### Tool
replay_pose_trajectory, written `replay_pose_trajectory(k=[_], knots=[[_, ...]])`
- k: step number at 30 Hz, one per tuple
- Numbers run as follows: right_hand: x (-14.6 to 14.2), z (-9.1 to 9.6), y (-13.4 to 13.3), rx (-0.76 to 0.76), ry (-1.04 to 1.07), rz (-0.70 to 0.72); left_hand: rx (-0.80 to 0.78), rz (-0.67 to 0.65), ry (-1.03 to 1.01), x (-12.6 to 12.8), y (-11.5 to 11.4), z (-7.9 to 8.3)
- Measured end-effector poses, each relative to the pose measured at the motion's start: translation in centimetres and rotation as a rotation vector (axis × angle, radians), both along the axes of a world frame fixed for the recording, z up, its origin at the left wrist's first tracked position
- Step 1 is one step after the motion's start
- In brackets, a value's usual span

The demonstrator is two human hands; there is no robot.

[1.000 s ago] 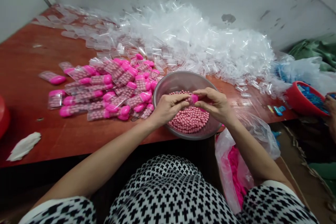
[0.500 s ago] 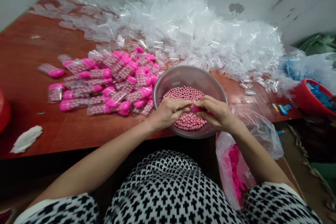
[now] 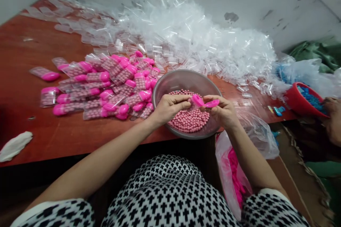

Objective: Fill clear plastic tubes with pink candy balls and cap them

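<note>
Over a grey metal bowl [image 3: 183,78] of small pink beads [image 3: 189,121], my left hand [image 3: 167,108] is closed around a small clear plastic bottle, mostly hidden by the fingers. A bright pink flip-top cap [image 3: 197,100] sits at the bottle's right end, its lid [image 3: 212,103] hinged open. My right hand [image 3: 223,110] pinches that lid between thumb and fingers. How full the bottle is cannot be seen. Left of the bowl lies a pile of flat clear bottles [image 3: 93,88] with pink caps, filled with pink beads.
A big heap of clear plastic bottles [image 3: 191,28] lies along the wall on the red-brown table [image 3: 66,134]. A plastic bag [image 3: 226,163] of pink caps hangs below my right arm. At right, another person's hand [image 3: 334,117] touches a red tub [image 3: 295,101] of blue pieces.
My hands have drawn slightly apart, and the pink cap with its open lid now shows between them. Another person's hand has appeared at the red tub. The view has shifted a little.
</note>
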State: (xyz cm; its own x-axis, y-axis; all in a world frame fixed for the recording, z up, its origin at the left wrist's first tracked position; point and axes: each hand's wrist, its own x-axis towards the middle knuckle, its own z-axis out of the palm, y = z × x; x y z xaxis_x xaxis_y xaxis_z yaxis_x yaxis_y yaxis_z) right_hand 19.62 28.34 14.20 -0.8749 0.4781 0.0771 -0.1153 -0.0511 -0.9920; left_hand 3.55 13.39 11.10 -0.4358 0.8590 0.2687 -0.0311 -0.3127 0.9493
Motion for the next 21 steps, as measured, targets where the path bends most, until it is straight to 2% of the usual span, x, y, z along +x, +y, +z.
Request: replay_pose_trajectory(k=[2, 5, 7, 9, 14, 18, 21], knots=[[-0.6, 0.2, -0.1, -0.03, -0.028, 0.025, 0.043, 0.026, 0.139, 0.1, 0.0, -0.1], [-1.5, 0.6, -0.4, -0.139, -0.155, 0.215, 0.118, 0.125, 0.344, 0.1, -0.1, -0.3], [-1.8, 0.6, -0.5, -0.247, -0.244, 0.323, 0.137, 0.167, 0.425, 0.0, -0.2, -0.5], [-2.1, 0.4, -0.8, -0.332, -0.268, 0.35, 0.125, 0.176, 0.449, -0.1, -0.2, -0.7], [-3.0, -0.5, -1.8, -0.43, -0.187, 0.207, 0.097, 0.197, 0.441, -0.1, -0.2, -0.9], [-3.9, -1.2, -2.4, -0.507, -0.205, 0.079, 0.089, 0.24, 0.457, 0.1, -0.3, -0.9], [-4.3, -1.4, -2.8, -0.583, -0.212, 0.038, 0.069, 0.259, 0.456, 0.2, -0.3, -0.8]])
